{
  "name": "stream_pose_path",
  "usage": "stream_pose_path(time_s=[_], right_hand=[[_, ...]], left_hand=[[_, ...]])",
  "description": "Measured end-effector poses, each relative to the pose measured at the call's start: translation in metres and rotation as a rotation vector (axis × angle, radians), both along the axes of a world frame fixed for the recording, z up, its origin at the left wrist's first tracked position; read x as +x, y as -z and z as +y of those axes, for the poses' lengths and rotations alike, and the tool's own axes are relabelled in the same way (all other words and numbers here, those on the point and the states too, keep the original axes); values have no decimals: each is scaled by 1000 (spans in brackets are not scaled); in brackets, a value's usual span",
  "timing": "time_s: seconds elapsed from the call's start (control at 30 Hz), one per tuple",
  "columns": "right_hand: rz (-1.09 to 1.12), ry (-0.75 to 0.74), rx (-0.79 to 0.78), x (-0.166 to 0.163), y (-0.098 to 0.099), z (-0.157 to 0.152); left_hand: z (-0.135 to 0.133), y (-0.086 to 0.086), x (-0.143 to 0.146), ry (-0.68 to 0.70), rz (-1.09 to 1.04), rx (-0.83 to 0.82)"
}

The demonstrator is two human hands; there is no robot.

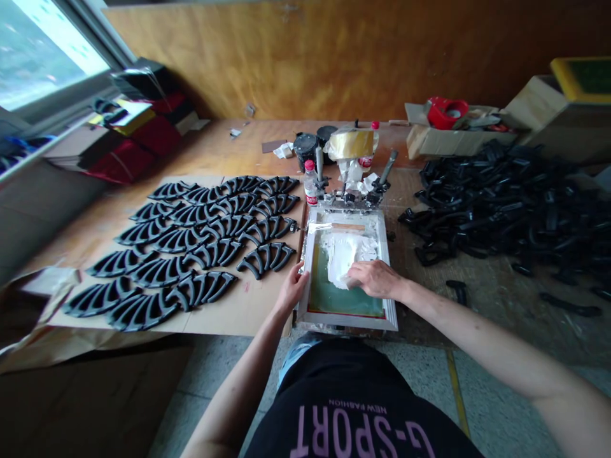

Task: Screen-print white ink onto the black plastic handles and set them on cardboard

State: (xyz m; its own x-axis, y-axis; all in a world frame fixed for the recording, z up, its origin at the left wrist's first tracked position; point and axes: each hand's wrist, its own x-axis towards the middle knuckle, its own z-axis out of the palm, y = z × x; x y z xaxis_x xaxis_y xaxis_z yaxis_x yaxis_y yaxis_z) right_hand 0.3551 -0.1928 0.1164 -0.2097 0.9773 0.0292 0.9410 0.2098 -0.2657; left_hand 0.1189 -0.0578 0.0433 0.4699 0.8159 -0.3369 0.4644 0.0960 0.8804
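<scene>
A silk-screen frame [389, 299] with green mesh and a smear of white ink [346, 251] lies on the workbench in front of me. My right hand [377, 278] rests on the mesh, fingers closed on a squeegee that is mostly hidden under it. My left hand [292, 289] holds the frame's left edge, fingers curled round it. The frame is hinged to clamps [351, 194] at its far end.
Several black curved plastic parts [200, 248] lie in rows on cardboard at the left. A heap of black parts [510, 203] covers the right. Ink pots [305, 147], a small bottle [310, 184] and a tape roll [351, 143] stand behind the frame.
</scene>
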Motion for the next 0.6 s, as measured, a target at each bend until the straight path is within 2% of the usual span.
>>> stream_pose_path(time_s=[0.13,0.27,0.33,0.4,0.5,0.6], right_hand=[[-16,136,117,-4,5,0],[-10,23,154,-15,15,-9],[55,89,161,-15,10,-1],[110,221,205,-7,-2,18],[118,392,283,25,-25,51],[93,642,366,76,-42,53]], left_hand=[[-1,1,1,-22,-54,-49],[-3,-2,3,-48,-89,-81],[-4,-9,3,-51,-96,-89],[-6,-23,3,-50,-112,-113],[-7,-57,2,-65,-158,-116],[-5,-99,8,-102,-233,-19]])
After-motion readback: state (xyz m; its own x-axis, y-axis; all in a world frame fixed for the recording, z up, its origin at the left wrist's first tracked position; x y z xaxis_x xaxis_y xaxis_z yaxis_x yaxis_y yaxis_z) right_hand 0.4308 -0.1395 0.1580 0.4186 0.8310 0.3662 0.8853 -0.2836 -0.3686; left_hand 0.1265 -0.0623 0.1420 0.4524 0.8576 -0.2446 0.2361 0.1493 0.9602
